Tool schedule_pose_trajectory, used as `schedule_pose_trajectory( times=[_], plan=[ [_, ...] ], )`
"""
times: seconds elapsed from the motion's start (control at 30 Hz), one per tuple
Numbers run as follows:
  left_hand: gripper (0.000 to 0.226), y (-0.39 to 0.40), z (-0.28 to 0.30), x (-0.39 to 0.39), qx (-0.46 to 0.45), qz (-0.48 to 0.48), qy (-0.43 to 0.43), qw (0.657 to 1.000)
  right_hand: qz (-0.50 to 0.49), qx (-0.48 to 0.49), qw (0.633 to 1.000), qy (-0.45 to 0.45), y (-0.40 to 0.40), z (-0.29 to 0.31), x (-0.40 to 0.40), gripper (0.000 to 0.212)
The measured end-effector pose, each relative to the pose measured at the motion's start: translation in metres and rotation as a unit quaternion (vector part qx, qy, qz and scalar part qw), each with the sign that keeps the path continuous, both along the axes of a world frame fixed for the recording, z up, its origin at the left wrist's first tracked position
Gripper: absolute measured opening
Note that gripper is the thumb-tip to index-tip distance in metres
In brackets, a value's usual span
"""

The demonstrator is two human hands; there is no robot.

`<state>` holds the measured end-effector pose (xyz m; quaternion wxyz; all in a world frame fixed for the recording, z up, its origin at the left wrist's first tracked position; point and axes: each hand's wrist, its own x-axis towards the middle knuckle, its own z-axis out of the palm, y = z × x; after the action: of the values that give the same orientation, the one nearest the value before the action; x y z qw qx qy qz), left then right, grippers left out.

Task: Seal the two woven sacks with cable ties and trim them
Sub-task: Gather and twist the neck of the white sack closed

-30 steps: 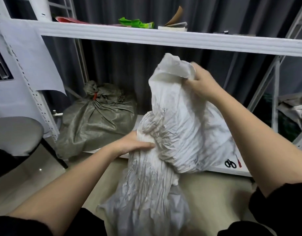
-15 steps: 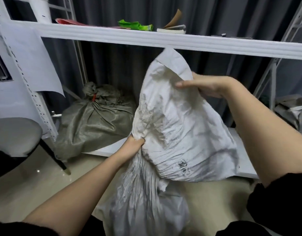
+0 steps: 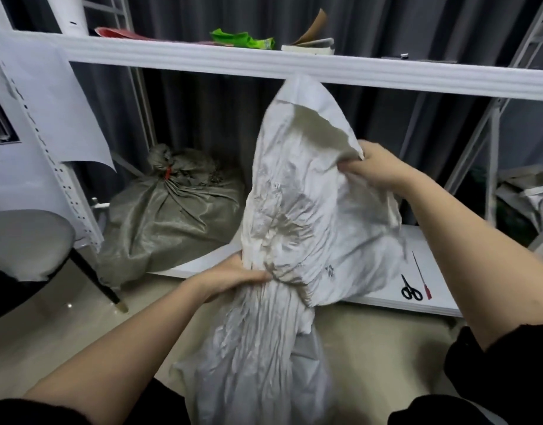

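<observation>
A white woven sack point(image 3: 298, 216) stands in front of me, its open top flopping upward. My left hand point(image 3: 233, 279) grips the bunched neck of the sack low down. My right hand point(image 3: 377, 167) pinches the loose rim at the upper right. A grey-green woven sack point(image 3: 172, 222) lies on the low white shelf point(image 3: 435, 305) at the left, its neck tied with a red cable tie point(image 3: 168, 173). Black scissors point(image 3: 410, 291) and a loose red cable tie point(image 3: 422, 276) lie on that shelf at the right.
A white upper shelf point(image 3: 294, 64) runs across above, holding a green object point(image 3: 242, 39) and books. A grey chair point(image 3: 28, 243) stands at the left. Metal rack posts frame both sides. More sacking point(image 3: 527, 194) lies at the far right. The floor is beige tile.
My right hand has moved down and right along the sack's rim, uncovering the scissors and tie on the shelf. My left hand keeps its hold on the neck.
</observation>
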<state>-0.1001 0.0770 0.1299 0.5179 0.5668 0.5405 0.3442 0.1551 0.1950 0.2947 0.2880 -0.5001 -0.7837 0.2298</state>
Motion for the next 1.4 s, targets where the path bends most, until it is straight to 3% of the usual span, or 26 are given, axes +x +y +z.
schedule_pose_trajectory(
  times=[0.13,0.27,0.43,0.5,0.6,0.67,0.77,0.83,0.97,1.0,1.1,1.27,1.4],
  plan=[
    [0.071,-0.002,-0.018,0.030,0.028,-0.001,-0.012,1.000,-0.003,0.136,0.990,0.030,-0.012,0.022,-0.040,0.024],
    [0.082,0.003,-0.025,0.055,0.074,0.009,0.045,0.996,0.013,0.237,0.971,-0.030,-0.029,0.038,-0.079,0.033],
    [0.060,0.006,-0.020,0.059,0.058,0.029,0.009,0.998,-0.036,0.308,0.945,-0.107,-0.041,0.049,-0.093,0.042],
    [0.058,0.004,-0.021,0.056,0.046,0.055,-0.013,0.997,-0.066,0.257,0.953,-0.144,-0.035,0.049,-0.084,0.051],
    [0.059,0.003,-0.027,0.046,0.022,0.062,-0.061,0.996,0.006,0.009,0.993,-0.115,-0.017,0.050,-0.053,0.079],
    [0.060,0.001,-0.027,0.039,0.015,0.051,-0.084,0.995,0.058,-0.132,0.983,-0.117,-0.004,0.045,-0.025,0.101],
    [0.063,-0.001,-0.023,0.027,0.008,0.057,-0.107,0.993,0.063,-0.208,0.967,-0.134,0.015,0.022,0.015,0.118],
    [0.063,-0.002,-0.021,0.019,-0.004,0.068,-0.127,0.990,0.079,-0.250,0.953,-0.151,0.024,0.000,0.037,0.112],
    [0.063,-0.002,-0.019,0.011,-0.018,0.052,-0.122,0.991,0.094,-0.314,0.941,-0.085,0.019,-0.034,0.047,0.059],
    [0.062,-0.003,-0.018,0.012,-0.010,0.041,-0.109,0.993,0.094,-0.308,0.945,-0.063,0.017,-0.039,0.044,0.055],
    [0.057,-0.005,-0.014,0.019,0.010,0.015,-0.070,0.997,0.110,-0.291,0.950,-0.018,0.013,-0.045,0.029,0.089],
    [0.056,-0.006,-0.013,0.018,0.029,-0.001,-0.051,0.998,0.150,-0.349,0.920,-0.090,0.004,-0.055,0.017,0.051],
    [0.064,-0.008,-0.010,0.015,0.022,-0.008,-0.049,0.999,0.084,-0.278,0.956,-0.035,0.007,-0.054,0.016,0.038]
  ],
)
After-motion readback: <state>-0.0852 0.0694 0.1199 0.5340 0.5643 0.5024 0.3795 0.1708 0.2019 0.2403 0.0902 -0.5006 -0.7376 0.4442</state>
